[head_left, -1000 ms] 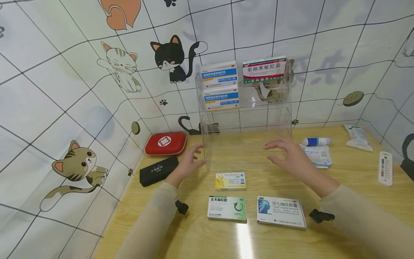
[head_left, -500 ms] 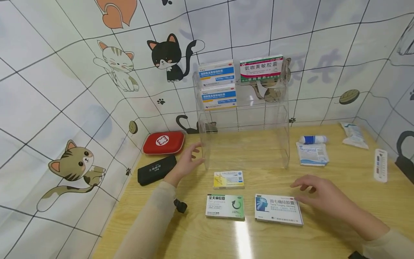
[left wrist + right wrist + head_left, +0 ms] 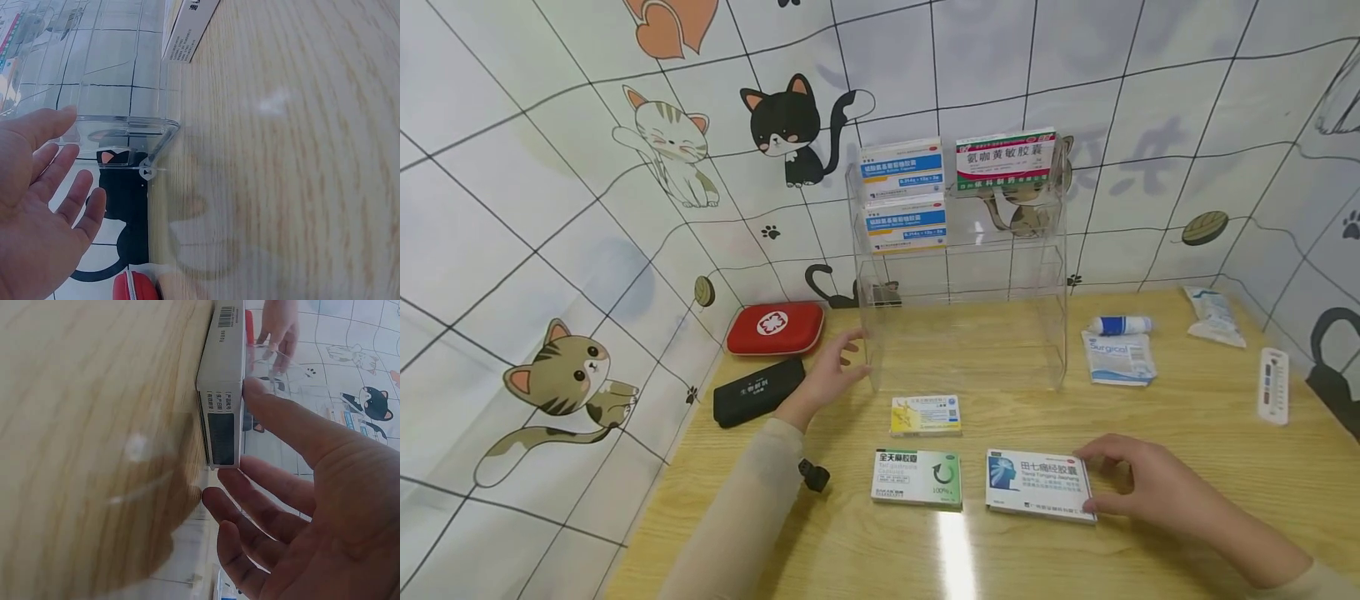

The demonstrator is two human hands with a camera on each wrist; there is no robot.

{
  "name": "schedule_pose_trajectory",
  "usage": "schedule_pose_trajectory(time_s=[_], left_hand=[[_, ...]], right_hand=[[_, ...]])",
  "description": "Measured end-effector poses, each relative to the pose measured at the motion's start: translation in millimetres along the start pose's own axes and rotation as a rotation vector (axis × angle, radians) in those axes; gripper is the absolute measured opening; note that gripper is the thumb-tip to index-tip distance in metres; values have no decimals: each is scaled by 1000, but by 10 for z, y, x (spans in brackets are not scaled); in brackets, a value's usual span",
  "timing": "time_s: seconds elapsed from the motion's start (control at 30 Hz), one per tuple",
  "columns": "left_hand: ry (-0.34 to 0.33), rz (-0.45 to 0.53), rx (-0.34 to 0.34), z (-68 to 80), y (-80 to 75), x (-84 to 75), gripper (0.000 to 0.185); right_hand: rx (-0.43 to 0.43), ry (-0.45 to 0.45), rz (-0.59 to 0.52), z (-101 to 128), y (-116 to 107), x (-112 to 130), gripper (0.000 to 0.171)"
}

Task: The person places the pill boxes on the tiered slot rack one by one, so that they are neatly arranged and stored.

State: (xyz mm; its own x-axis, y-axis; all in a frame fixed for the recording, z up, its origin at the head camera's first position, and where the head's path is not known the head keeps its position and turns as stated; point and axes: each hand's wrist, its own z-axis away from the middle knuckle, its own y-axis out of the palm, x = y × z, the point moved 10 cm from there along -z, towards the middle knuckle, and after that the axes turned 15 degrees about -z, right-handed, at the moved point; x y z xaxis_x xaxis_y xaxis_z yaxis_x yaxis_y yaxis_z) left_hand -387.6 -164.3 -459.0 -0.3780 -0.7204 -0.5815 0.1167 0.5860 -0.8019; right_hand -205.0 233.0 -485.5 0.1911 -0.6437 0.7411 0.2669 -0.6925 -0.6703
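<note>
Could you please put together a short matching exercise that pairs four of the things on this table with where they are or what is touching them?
Things:
1. red first-aid pouch
2. white box with a blue head
3. clear acrylic rack
4. green and white box

Places:
A. left hand at its left front edge
B. lying between the two hands, untouched
C. by the wall, behind the black case
D. right hand at its right end

Pairs: 1-C, 2-D, 3-A, 4-B
</note>
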Motion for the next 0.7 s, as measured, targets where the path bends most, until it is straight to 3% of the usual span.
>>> schedule_pose_trajectory(time_s=[0.13, 0.33, 0.53, 0.7], left_hand=[[-12, 0, 7, -6, 9, 19, 68], [-16, 3, 4, -13, 18, 29, 68], [-18, 0, 1, -9, 16, 35, 66], [-10, -11, 3, -6, 11, 28, 66]], right_hand=[[-19, 1, -28, -10, -5, -4, 54], [-51, -25, -30, -10, -32, 15, 70], [-16, -5, -23, -31, -24, -14, 58], [-10, 48, -158, -25, -28, -37, 50]])
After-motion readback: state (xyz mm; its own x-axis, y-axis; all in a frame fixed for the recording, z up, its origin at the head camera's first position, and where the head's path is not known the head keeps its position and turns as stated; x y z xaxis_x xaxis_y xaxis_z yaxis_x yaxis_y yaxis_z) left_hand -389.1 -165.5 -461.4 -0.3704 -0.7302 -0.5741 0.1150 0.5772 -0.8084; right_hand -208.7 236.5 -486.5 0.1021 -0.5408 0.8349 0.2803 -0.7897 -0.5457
